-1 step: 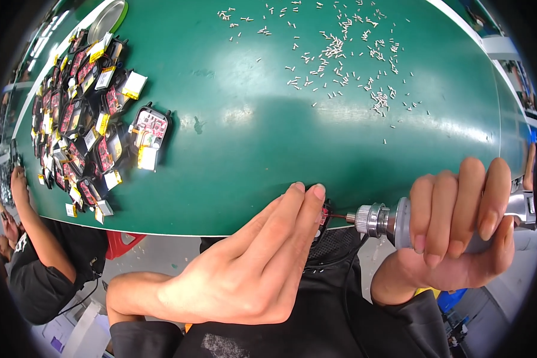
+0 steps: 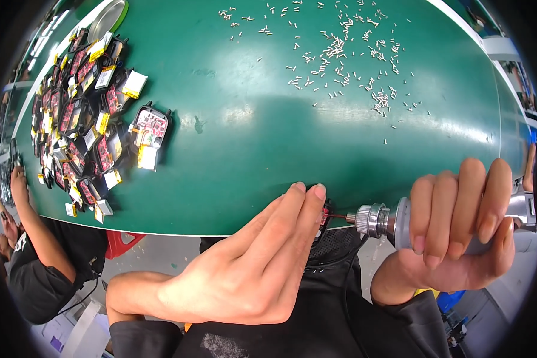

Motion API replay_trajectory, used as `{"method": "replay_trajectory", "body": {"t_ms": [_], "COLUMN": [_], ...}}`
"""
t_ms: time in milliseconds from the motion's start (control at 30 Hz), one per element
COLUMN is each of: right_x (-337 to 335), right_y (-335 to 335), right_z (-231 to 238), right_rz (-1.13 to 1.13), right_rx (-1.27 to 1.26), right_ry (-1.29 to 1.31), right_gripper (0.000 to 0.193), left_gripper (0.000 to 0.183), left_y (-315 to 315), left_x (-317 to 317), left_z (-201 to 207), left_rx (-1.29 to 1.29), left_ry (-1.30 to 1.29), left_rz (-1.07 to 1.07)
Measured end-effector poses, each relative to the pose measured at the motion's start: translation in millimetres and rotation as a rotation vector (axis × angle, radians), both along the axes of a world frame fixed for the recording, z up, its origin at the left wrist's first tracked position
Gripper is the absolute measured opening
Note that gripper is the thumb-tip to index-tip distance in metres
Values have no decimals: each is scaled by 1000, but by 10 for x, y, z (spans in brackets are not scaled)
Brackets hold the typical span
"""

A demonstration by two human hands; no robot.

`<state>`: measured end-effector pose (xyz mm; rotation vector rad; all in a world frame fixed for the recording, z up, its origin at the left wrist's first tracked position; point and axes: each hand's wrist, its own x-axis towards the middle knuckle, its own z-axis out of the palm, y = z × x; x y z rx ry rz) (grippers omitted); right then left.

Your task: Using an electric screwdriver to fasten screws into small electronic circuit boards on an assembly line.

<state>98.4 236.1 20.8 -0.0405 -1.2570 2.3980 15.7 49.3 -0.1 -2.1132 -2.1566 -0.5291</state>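
Green table edge [image 2: 167, 233] crosses under left grip [image 2: 250, 262], hold unclear; right grip [image 2: 464, 215] clasps screwdriver [image 2: 401, 224].

Screws [image 2: 335, 48], devices [image 2: 152, 126] on green table [image 2: 232, 155]

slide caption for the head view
Right hand holds a screwdriver, its bit at a small part mostly hidden by the left hand.

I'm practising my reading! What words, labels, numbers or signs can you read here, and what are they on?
None can be read.
Wearer's black shirt: a pale printed patch, too blurred.
Co-worker's black shirt: white marks, too small.
White-and-yellow pack nearest the middle of the table: any print is too small.
Power screwdriver in the right hand: no readable marking.
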Motion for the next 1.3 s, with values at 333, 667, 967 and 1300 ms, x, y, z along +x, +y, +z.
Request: {"method": "replay_trajectory", "body": {"t_ms": [333, 667, 967, 1300], "right_x": [-164, -310, 112, 136], "right_y": [-94, -117, 200, -12], "right_z": [1, 70, -164, -396], "right_rz": [159, 328, 100, -70], "right_rx": [143, 109, -248, -526], "right_ry": [18, 50, 248, 36], "right_gripper": [19, 23, 15, 14], "left_gripper": [32, 42, 47, 29], "left_y": [-33, -132, -797, -690], "left_x": [-42, 35, -864, -1274], "left_z": [-58, 70, 516, 397], "left_rx": [16, -65, 257, 156], "left_ry": [21, 30, 109, 220], "left_rz": [2, 36, 732, 842]}}
